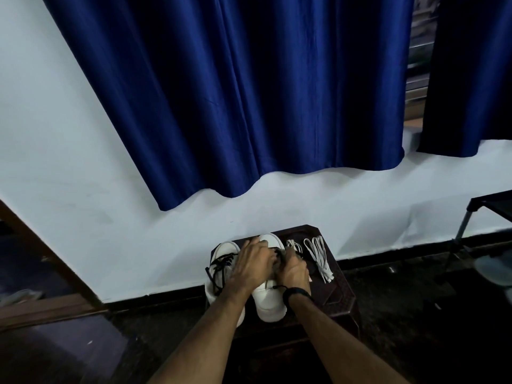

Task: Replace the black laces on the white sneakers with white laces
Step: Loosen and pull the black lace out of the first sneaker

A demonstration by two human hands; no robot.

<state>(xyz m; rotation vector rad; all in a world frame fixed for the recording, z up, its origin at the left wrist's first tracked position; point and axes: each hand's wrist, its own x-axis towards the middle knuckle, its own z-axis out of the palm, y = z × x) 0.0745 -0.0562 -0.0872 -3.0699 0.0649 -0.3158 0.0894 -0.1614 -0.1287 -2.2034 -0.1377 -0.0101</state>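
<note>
Two white sneakers stand side by side on a small dark stool (342,293), toes toward the wall. The left sneaker (221,254) carries loose black laces (220,268). Both hands are over the right sneaker (270,299). My left hand (253,266) lies across its lacing area, fingers curled round the shoe's front. My right hand (294,268) pinches the black lace (281,253) at the tongue. Two bundles of white laces (318,254) lie on the stool, right of the shoes.
A white wall and a long blue curtain (249,92) rise behind the stool. A dark table with a metal leg (465,220) stands at the right. A wooden frame (41,261) runs along the left. The floor is dark.
</note>
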